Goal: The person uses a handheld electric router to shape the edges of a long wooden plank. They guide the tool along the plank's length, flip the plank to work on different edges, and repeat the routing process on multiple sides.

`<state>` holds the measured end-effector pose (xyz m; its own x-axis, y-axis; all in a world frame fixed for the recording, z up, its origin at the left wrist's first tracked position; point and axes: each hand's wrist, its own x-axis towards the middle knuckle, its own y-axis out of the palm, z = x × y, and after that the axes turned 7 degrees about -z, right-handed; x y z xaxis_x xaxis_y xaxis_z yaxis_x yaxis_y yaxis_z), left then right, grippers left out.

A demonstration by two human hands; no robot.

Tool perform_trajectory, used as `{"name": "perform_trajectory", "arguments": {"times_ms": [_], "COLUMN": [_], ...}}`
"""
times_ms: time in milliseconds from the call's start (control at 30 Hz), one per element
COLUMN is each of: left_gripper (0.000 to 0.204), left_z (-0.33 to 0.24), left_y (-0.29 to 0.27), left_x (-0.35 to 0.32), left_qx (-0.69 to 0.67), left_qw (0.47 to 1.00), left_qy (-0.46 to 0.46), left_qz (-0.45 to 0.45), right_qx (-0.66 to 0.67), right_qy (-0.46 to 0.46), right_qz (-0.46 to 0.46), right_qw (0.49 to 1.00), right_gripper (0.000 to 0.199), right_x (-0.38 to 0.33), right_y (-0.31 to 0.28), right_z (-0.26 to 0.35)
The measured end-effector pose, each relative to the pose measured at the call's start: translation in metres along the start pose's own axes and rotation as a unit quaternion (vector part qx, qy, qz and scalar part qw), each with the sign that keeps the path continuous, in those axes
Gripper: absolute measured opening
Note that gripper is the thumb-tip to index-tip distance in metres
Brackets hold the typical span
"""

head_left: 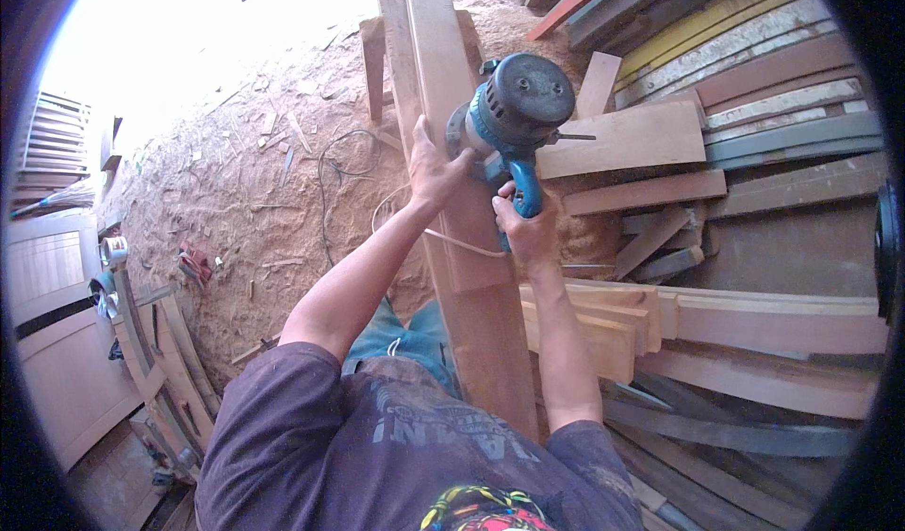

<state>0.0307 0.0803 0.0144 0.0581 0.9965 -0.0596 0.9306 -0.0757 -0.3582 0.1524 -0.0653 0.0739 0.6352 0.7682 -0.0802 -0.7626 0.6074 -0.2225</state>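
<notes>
- A blue and black power tool (521, 107) is held upon the long board (476, 248), over its far part, and its head is leaned toward the right edge of the board.
- By the right hand (530, 234) the blue handle is gripped, with fingers curled around it, above the right edge of the board.
- The left hand (439, 171) is placed at the left edge of the board, with the thumb toward the tool; whether it is closed on the tool or only on the wood cannot be told.
- If the tool is tipped further by its heavy top, its base could be lifted from the board, and the surface could be spoiled.
- The cutting side is hidden against the board, so it cannot be told whether the tool is running; if it is, the left fingers could be cut through a small slip.
- A pale cord (462, 243) is laid across the board, just beside the right hand; it could be caught or damaged if the tool is pulled back over it.
- The support is mostly hidden under the board, so some rocking could be caused by uneven pressure.
- A dark cable (325, 234) is left on the dusty floor (255, 201), left of the board; a foot could be caught there.
</notes>
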Motion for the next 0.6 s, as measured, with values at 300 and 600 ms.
{"name": "perform_trajectory", "arguments": {"times_ms": [300, 600], "left_gripper": [0.118, 0.114], "left_z": [0.014, 0.009], "left_y": [-0.009, -0.031], "left_x": [-0.067, -0.166], "left_qx": [0.008, 0.018], "left_qw": [0.999, 0.999], "left_qy": [0.039, 0.034], "left_qz": [-0.005, 0.012], "right_qx": [0.001, -0.024], "right_qy": [-0.003, 0.007], "right_qz": [-0.005, -0.02], "right_qw": [1.0, 0.999], "right_gripper": [0.008, 0.007], "right_x": [-0.064, -0.157], "right_y": [-0.027, -0.07], "right_z": [-0.016, -0.02]}}
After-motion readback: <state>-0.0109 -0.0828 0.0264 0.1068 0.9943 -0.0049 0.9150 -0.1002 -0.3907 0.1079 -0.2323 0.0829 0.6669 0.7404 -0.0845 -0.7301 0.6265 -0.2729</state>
